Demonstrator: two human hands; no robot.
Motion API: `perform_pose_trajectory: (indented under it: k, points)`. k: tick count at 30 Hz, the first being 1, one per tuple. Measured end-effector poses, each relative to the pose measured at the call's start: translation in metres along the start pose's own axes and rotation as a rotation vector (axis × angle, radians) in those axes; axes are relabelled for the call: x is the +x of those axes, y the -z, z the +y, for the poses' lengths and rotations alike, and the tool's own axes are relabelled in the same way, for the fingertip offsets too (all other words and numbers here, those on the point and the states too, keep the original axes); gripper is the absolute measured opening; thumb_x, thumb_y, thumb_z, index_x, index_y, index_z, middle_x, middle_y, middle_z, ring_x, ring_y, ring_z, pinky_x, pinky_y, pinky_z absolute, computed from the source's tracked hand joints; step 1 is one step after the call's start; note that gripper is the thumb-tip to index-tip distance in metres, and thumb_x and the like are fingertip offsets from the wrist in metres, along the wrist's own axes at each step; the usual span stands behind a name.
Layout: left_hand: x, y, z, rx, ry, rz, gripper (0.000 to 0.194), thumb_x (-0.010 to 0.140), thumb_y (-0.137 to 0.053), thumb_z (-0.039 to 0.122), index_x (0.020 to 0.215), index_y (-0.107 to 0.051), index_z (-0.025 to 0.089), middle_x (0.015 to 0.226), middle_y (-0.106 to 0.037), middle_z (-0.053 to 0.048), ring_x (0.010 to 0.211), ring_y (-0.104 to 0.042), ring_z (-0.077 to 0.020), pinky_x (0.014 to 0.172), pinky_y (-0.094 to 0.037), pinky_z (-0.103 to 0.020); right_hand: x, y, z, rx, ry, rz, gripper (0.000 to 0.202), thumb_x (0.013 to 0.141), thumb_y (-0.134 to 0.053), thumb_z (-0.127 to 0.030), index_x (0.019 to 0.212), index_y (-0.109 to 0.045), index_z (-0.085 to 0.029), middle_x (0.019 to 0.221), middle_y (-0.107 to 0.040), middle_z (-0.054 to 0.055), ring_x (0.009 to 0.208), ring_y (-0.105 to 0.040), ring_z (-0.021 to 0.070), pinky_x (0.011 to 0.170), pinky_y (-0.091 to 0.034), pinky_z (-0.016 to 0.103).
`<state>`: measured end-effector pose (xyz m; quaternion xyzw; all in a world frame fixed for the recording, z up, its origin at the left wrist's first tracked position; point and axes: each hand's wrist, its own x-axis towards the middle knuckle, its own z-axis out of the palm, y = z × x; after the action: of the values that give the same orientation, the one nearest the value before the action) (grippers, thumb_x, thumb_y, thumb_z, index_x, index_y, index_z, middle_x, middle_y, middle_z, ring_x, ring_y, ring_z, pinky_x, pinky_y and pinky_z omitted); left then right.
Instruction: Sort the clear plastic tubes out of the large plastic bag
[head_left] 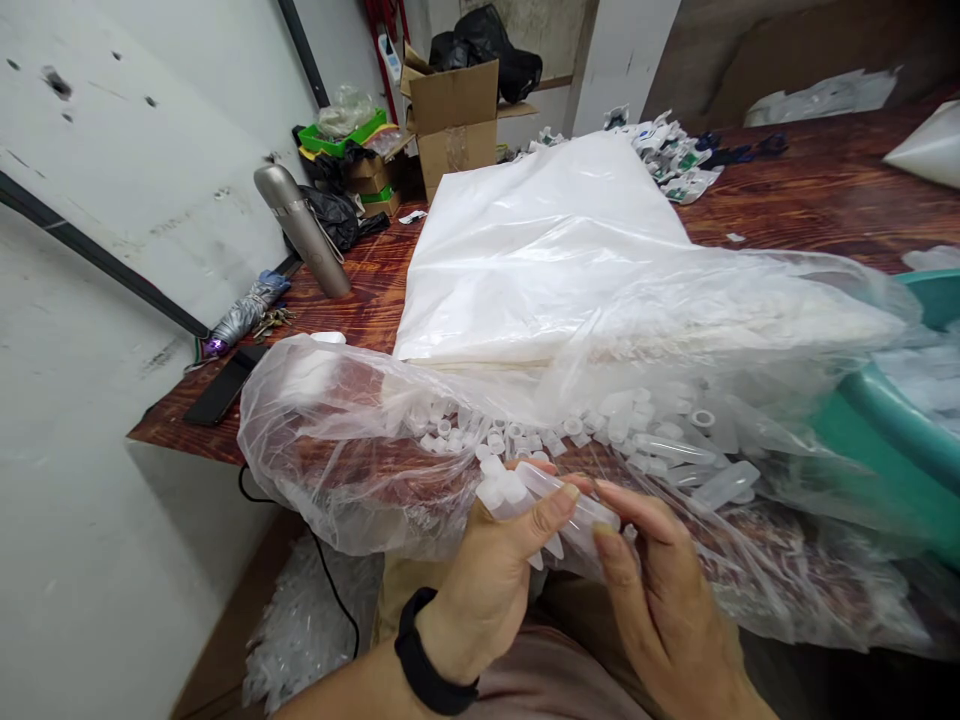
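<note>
Several translucent white plastic tubes [559, 500] with round caps lie together in my left hand [502, 560], its thumb pressed over them. My right hand [660, 580] pinches the far end of one tube between thumb and fingers, close to my left fingertips. Just beyond my hands, small white caps [517, 435] and loose translucent tubes [724, 483] are spread on clear plastic film [322, 480] over the wooden table. A black band is around my left wrist.
A large white plastic bag [540, 250] lies behind the caps. On the right stands a teal basin [877, 430] with white pieces. A metal flask [304, 230], a phone [225, 385], a folded umbrella [251, 308] and a cardboard box [456, 125] are at the left and back.
</note>
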<state>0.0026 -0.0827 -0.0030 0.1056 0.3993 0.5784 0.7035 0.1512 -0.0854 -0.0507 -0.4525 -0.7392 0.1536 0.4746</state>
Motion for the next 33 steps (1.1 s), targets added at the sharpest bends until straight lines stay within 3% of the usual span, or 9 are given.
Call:
perform_pose_trajectory:
  k: [9, 13, 16, 20, 25, 27, 29, 31, 33]
  points:
    - [-0.001, 0.001, -0.001, 0.002, 0.008, -0.019, 0.049, 0.063, -0.107, 0.036, 0.098, -0.077, 0.020, 0.098, -0.085, -0.005, 0.097, -0.077, -0.0221, 0.096, -0.053, -0.035, -0.006, 0.007, 0.005, 0.049, -0.128, -0.035, 0.046, 0.111, -0.051, -0.035, 0.157, -0.047, -0.031, 0.129, -0.072, 0.010, 0.113, -0.075, 0.0265, 0.098, -0.064, 0.045]
    - [-0.002, 0.003, -0.001, 0.005, -0.008, -0.029, 0.047, 0.064, -0.106, 0.035, 0.098, -0.078, 0.020, 0.099, -0.085, -0.006, 0.098, -0.077, -0.0212, 0.097, -0.054, -0.035, -0.005, 0.003, 0.001, 0.021, -0.002, -0.030, 0.046, 0.110, -0.056, -0.028, 0.154, -0.050, -0.033, 0.131, -0.073, 0.008, 0.119, -0.073, 0.0256, 0.103, -0.061, 0.043]
    - [-0.005, 0.006, 0.000, 0.038, -0.031, -0.024, 0.044, 0.065, -0.106, 0.036, 0.096, -0.079, 0.020, 0.098, -0.084, -0.006, 0.097, -0.076, -0.0214, 0.096, -0.055, -0.035, -0.005, 0.000, -0.002, 0.027, -0.045, -0.007, 0.045, 0.113, -0.046, -0.028, 0.159, -0.045, -0.033, 0.129, -0.073, 0.008, 0.113, -0.075, 0.0223, 0.092, -0.064, 0.035]
    - [-0.010, 0.011, -0.002, 0.050, -0.063, -0.006, 0.040, 0.068, -0.104, 0.038, 0.096, -0.080, 0.022, 0.102, -0.084, -0.005, 0.099, -0.076, -0.0199, 0.097, -0.056, -0.033, -0.006, -0.004, -0.008, -0.060, 0.128, -0.062, 0.061, 0.109, -0.055, -0.023, 0.166, -0.034, -0.030, 0.127, -0.072, 0.010, 0.119, -0.072, 0.0260, 0.105, -0.059, 0.044]
    - [-0.022, 0.022, 0.005, 0.154, -0.089, 0.001, 0.043, 0.069, -0.103, 0.042, 0.096, -0.078, 0.020, 0.098, -0.083, -0.006, 0.093, -0.077, -0.0201, 0.089, -0.059, -0.031, -0.010, -0.009, -0.015, 0.028, 0.117, -0.085, 0.042, 0.112, -0.045, -0.021, 0.153, -0.046, -0.029, 0.122, -0.072, 0.008, 0.119, -0.070, 0.0222, 0.102, -0.060, 0.038]
    - [-0.032, 0.037, 0.018, 0.200, -0.157, 0.104, 0.047, 0.070, -0.102, 0.042, 0.102, -0.074, 0.021, 0.094, -0.082, -0.004, 0.087, -0.078, -0.0202, 0.084, -0.061, -0.031, -0.007, -0.007, -0.012, 0.013, 0.094, -0.177, 0.040, 0.115, -0.040, -0.029, 0.155, -0.044, -0.029, 0.122, -0.073, 0.007, 0.115, -0.072, 0.0210, 0.099, -0.061, 0.036]
    - [-0.044, 0.064, 0.037, 0.247, -0.352, 0.290, 0.055, 0.073, -0.100, 0.040, 0.114, -0.068, 0.025, 0.093, -0.080, 0.000, 0.084, -0.078, -0.0182, 0.082, -0.063, -0.029, -0.001, -0.003, -0.006, -0.015, 0.075, -0.241, 0.040, 0.116, -0.039, -0.036, 0.155, -0.045, -0.029, 0.119, -0.074, 0.007, 0.108, -0.074, 0.0198, 0.096, -0.062, 0.034]
    - [-0.056, 0.106, 0.055, 0.293, -0.603, 0.506, 0.064, 0.073, -0.099, 0.037, 0.124, -0.062, 0.029, 0.089, -0.075, 0.005, 0.077, -0.074, -0.0137, 0.077, -0.062, -0.023, 0.008, 0.001, 0.004, -0.034, 0.065, -0.267, 0.036, 0.115, -0.044, -0.035, 0.150, -0.050, -0.029, 0.119, -0.073, 0.007, 0.107, -0.074, 0.0193, 0.095, -0.062, 0.033]
    - [-0.066, 0.157, 0.068, 0.351, -0.693, 0.712, 0.065, 0.073, -0.097, 0.040, 0.125, -0.060, 0.028, 0.091, -0.071, 0.005, 0.075, -0.071, -0.0115, 0.074, -0.061, -0.021, 0.018, 0.001, 0.016, -0.068, 0.089, -0.269, 0.029, 0.114, -0.048, -0.031, 0.142, -0.055, -0.029, 0.120, -0.072, 0.007, 0.110, -0.073, 0.0197, 0.096, -0.060, 0.033]
